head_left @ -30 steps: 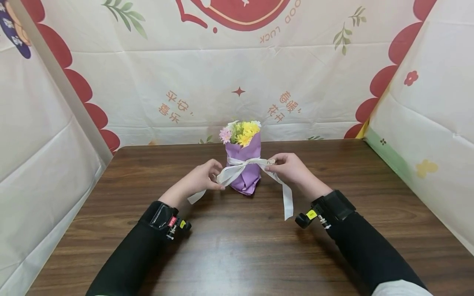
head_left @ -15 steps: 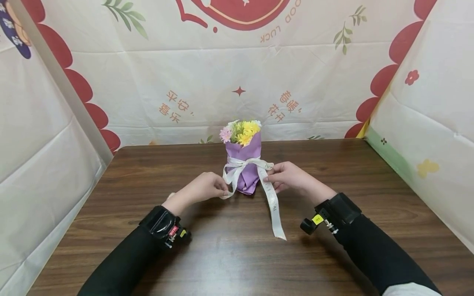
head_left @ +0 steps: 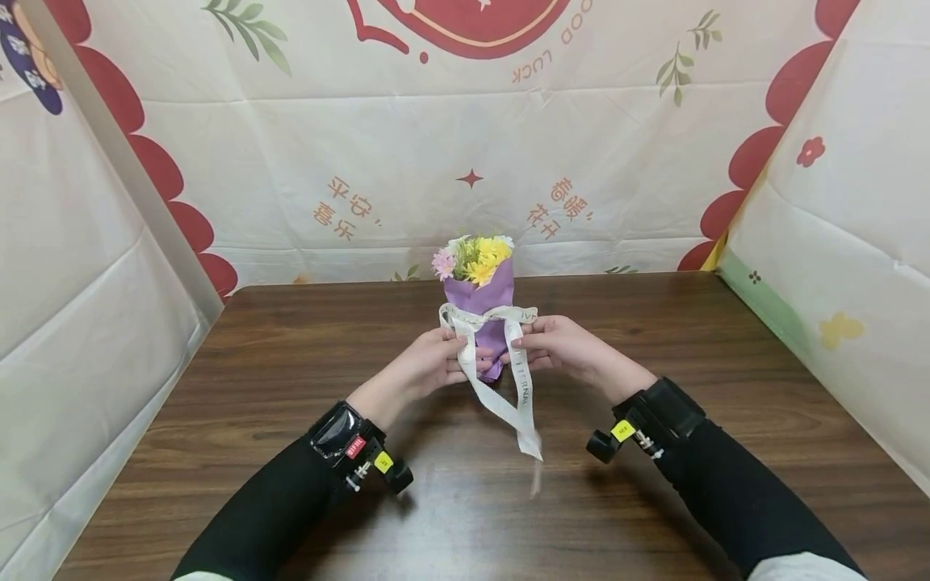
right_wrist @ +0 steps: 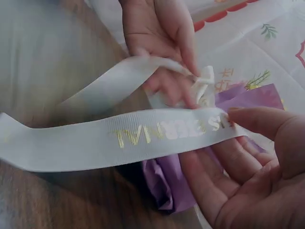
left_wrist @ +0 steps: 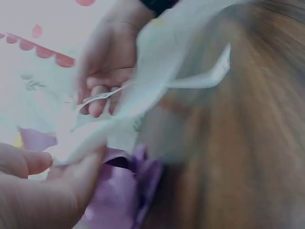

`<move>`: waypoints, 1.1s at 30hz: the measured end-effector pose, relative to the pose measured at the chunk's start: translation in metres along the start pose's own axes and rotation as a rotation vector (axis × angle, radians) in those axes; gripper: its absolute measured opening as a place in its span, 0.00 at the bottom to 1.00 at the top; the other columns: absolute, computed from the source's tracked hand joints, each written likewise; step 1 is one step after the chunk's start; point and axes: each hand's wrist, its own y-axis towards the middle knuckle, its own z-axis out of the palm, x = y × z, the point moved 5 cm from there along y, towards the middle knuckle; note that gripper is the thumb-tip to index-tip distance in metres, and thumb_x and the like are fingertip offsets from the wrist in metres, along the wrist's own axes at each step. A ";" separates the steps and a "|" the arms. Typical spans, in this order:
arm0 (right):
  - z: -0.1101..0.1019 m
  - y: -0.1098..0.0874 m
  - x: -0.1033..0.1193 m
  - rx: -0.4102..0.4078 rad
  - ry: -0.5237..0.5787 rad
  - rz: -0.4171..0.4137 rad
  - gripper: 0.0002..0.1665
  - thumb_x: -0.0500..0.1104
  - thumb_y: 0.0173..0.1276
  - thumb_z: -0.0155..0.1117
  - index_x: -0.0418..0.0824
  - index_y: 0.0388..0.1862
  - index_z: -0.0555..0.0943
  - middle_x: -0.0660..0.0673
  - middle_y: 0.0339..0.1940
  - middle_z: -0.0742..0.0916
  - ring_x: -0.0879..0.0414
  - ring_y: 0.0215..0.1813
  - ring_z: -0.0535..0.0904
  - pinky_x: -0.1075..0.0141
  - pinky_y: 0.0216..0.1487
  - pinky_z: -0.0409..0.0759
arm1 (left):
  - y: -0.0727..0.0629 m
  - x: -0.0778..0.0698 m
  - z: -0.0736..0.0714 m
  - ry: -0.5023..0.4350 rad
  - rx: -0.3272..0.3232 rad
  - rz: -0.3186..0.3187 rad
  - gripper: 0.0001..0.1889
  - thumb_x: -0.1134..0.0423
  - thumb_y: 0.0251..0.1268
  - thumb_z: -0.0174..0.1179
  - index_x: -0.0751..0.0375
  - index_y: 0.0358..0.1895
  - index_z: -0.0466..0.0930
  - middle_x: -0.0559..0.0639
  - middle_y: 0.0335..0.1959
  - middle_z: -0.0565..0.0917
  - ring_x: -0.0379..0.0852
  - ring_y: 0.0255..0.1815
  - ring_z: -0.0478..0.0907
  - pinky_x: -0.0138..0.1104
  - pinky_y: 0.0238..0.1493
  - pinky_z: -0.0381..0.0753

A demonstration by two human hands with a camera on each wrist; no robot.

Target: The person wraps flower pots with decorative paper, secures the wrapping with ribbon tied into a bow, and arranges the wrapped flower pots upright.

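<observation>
A small bouquet (head_left: 478, 297) stands near the table's far edge, with pink, white and yellow flowers (head_left: 485, 260) in purple wrapping. Round its middle runs a white ribbon (head_left: 474, 319) tied in a bow, its two tails hanging in front and crossing low down. My left hand (head_left: 427, 365) pinches the left tail between thumb and fingers, close to the wrapping. From the other side my right hand (head_left: 570, 349) pinches the right tail, thumb on top and fingers behind. Shiny lettering on this ribbon (right_wrist: 157, 138) shows in the right wrist view. Fingers partly cover the lower wrapping.
The brown wooden table (head_left: 305, 339) spreads around the bouquet. A white printed cloth (head_left: 407, 145) hangs close behind it, and more cloth (head_left: 835, 234) lines both sides. Each wrist carries a black camera strap (head_left: 661, 407).
My left hand has gone from the left side to the bouquet's front, bringing the left tail across to the right. My right hand has slid down from the bow onto the right tail.
</observation>
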 end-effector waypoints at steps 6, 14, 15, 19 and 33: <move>-0.003 -0.002 -0.013 -0.010 -0.133 0.082 0.07 0.33 0.71 0.57 0.28 0.42 0.75 0.27 0.43 0.85 0.46 0.43 0.86 0.59 0.43 0.83 | 0.002 0.017 -0.016 0.350 -0.112 -0.019 0.08 0.72 0.68 0.55 0.75 0.45 0.73 0.64 0.40 0.85 0.51 0.42 0.83 0.41 0.48 0.82; -0.014 -0.003 -0.013 -0.136 -0.346 0.039 0.25 0.39 0.64 0.67 0.22 0.53 0.74 0.35 0.43 0.85 0.53 0.40 0.83 0.57 0.44 0.84 | -0.003 0.009 -0.034 0.492 -0.205 -0.064 0.18 0.69 0.56 0.62 0.75 0.48 0.72 0.57 0.35 0.82 0.45 0.32 0.80 0.40 0.44 0.83; -0.016 -0.003 -0.010 -0.168 -0.351 0.013 0.27 0.39 0.64 0.68 0.22 0.55 0.73 0.35 0.44 0.84 0.52 0.41 0.83 0.56 0.45 0.83 | -0.004 0.008 -0.036 0.430 -0.224 -0.078 0.19 0.69 0.57 0.60 0.75 0.50 0.69 0.59 0.37 0.82 0.46 0.33 0.81 0.43 0.46 0.82; -0.022 -0.004 0.003 -0.290 -0.321 -0.090 0.30 0.39 0.64 0.69 0.28 0.62 0.72 0.34 0.47 0.83 0.51 0.44 0.81 0.51 0.50 0.81 | -0.006 0.002 -0.044 0.189 -0.321 -0.057 0.24 0.67 0.63 0.57 0.72 0.58 0.59 0.65 0.43 0.81 0.49 0.34 0.83 0.48 0.53 0.80; -0.027 -0.001 0.019 -0.425 -0.255 -0.140 0.18 0.42 0.73 0.59 0.24 0.43 0.81 0.45 0.31 0.87 0.58 0.37 0.84 0.62 0.45 0.82 | -0.008 -0.030 -0.060 0.254 -0.426 0.185 0.13 0.63 0.69 0.59 0.74 0.39 0.80 0.50 0.30 0.80 0.42 0.31 0.80 0.51 0.53 0.78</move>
